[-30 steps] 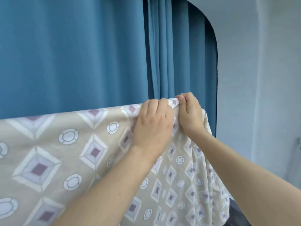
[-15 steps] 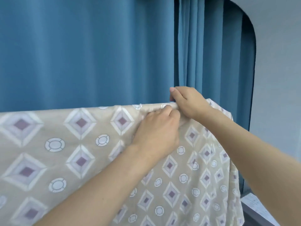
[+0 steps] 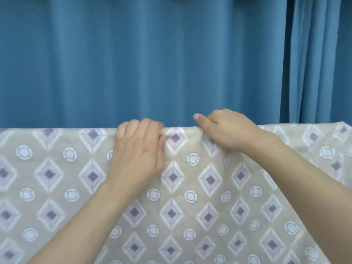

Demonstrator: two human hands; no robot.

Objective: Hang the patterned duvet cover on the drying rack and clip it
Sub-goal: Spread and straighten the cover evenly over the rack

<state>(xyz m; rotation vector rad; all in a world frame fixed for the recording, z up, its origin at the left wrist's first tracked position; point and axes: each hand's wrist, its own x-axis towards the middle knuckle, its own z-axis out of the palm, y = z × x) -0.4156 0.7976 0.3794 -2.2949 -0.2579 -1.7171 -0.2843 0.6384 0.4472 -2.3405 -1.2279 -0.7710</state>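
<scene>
Gripping the top fold of the duvet cover, our left hand and right hand each had a grip clamped on thin, soft beige cloth printed with diamonds and rings. It hung draped over a straight hidden edge before pleated blue curtains.

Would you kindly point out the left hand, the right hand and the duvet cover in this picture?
left hand (image 3: 139,155): head view, on the back of the hand.
right hand (image 3: 228,128): head view, on the knuckles.
duvet cover (image 3: 190,195): head view, on a white circle below the hands.
</scene>
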